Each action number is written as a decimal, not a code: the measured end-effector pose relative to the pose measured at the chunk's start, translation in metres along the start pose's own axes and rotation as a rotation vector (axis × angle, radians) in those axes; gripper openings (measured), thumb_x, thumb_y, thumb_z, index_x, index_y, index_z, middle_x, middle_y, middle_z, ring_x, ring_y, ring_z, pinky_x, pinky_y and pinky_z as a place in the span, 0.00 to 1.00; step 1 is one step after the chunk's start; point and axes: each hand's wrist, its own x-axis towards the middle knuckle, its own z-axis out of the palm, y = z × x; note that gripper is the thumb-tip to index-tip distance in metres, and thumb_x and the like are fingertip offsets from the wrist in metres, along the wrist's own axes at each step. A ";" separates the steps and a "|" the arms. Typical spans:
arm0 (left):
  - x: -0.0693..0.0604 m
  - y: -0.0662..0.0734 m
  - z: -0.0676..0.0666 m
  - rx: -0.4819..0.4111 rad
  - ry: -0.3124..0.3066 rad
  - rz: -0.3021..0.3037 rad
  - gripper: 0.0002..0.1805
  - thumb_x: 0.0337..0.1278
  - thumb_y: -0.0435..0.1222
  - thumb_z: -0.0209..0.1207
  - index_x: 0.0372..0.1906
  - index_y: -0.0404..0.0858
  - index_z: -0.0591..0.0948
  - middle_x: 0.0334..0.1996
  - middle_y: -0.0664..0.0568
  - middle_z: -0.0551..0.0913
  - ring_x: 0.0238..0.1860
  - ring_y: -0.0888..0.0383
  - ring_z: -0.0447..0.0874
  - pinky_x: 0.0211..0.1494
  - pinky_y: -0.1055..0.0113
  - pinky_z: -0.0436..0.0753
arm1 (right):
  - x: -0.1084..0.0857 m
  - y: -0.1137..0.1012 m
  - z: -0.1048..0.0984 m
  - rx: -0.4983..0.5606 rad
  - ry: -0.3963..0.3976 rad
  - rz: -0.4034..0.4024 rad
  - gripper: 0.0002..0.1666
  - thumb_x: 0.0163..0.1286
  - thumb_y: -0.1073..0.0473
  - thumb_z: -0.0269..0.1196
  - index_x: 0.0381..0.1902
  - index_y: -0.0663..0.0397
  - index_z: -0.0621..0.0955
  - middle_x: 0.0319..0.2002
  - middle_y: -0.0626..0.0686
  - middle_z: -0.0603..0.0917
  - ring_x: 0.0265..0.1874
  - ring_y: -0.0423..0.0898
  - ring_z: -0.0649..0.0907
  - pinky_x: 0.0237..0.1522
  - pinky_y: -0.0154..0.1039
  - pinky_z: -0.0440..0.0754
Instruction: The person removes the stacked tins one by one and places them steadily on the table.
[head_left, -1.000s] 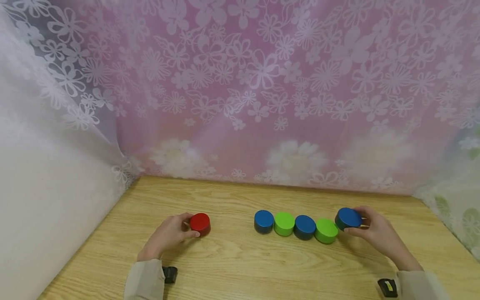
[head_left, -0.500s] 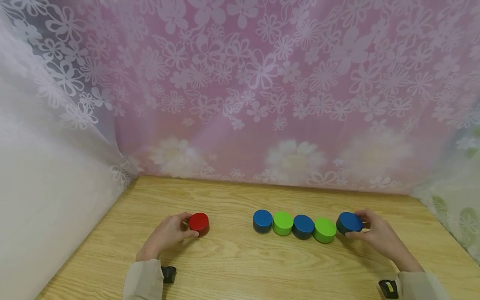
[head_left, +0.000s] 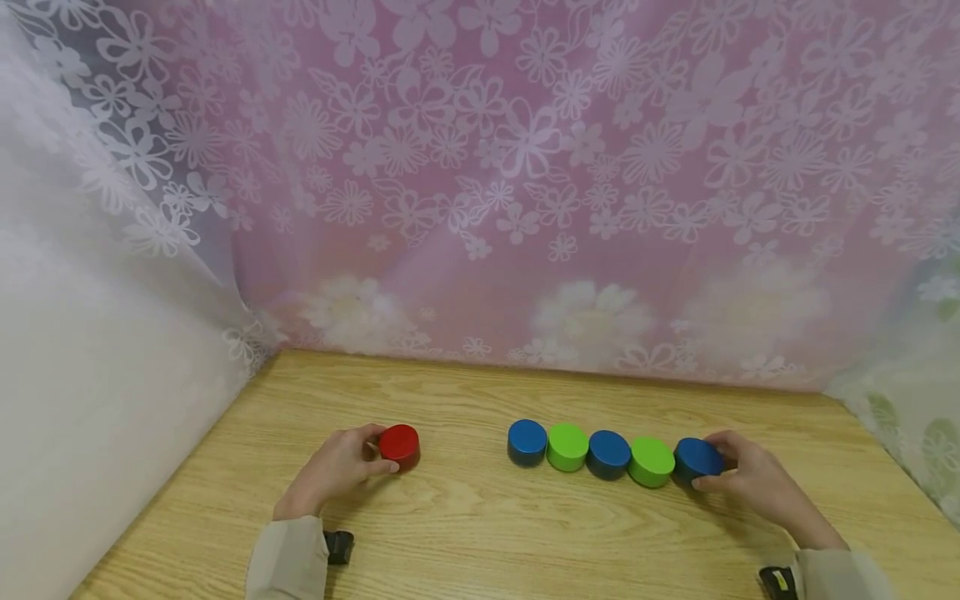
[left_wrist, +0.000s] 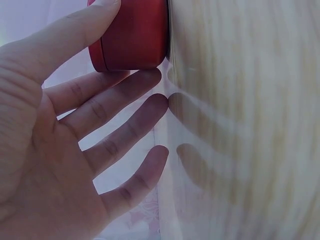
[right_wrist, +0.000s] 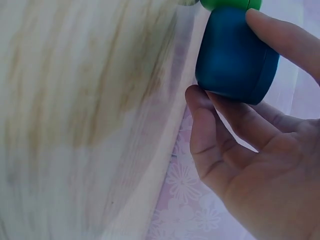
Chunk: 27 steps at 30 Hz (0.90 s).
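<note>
On the left of the table, my left hand (head_left: 337,468) pinches a small round red tin (head_left: 400,447) between thumb and fingers. The left wrist view shows a lid seam on that red tin (left_wrist: 135,37), with the other fingers spread below it. At the right end of a row, my right hand (head_left: 761,479) grips a dark blue tin (head_left: 697,458), which sits against or very close to a green tin (head_left: 652,461). Further left in the row come a blue tin (head_left: 608,454), a green tin (head_left: 567,447) and a blue tin (head_left: 527,442).
The wood-grain table (head_left: 480,533) carries all the tins. A pink flowered cloth (head_left: 465,208) hangs along its back edge, and a pale cloth (head_left: 97,358) stands at the left. A gap of table separates the red tin from the row.
My right hand has lowered the blue tin from a slightly raised, tilted position down to the row's right end, beside the green tin. The left hand and red tin have stayed put.
</note>
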 end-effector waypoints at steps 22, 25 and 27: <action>0.001 -0.003 0.001 0.001 -0.005 0.016 0.27 0.52 0.38 0.76 0.56 0.32 0.82 0.41 0.50 0.88 0.40 0.54 0.87 0.46 0.53 0.84 | -0.002 0.000 0.006 -0.005 -0.016 -0.025 0.41 0.58 0.63 0.76 0.60 0.81 0.69 0.52 0.78 0.77 0.51 0.71 0.80 0.45 0.57 0.84; 0.001 -0.003 0.001 0.002 -0.007 0.023 0.27 0.52 0.38 0.76 0.56 0.32 0.82 0.42 0.50 0.88 0.40 0.54 0.87 0.46 0.53 0.84 | -0.003 0.001 0.007 -0.013 -0.014 -0.035 0.41 0.57 0.64 0.76 0.60 0.81 0.69 0.52 0.77 0.78 0.51 0.71 0.81 0.45 0.58 0.83; 0.002 -0.003 0.000 0.000 -0.009 0.033 0.27 0.52 0.38 0.75 0.56 0.31 0.82 0.42 0.49 0.88 0.40 0.54 0.87 0.46 0.54 0.84 | -0.004 0.001 0.006 -0.023 -0.018 -0.048 0.41 0.57 0.63 0.77 0.60 0.81 0.69 0.53 0.78 0.77 0.50 0.71 0.80 0.45 0.58 0.83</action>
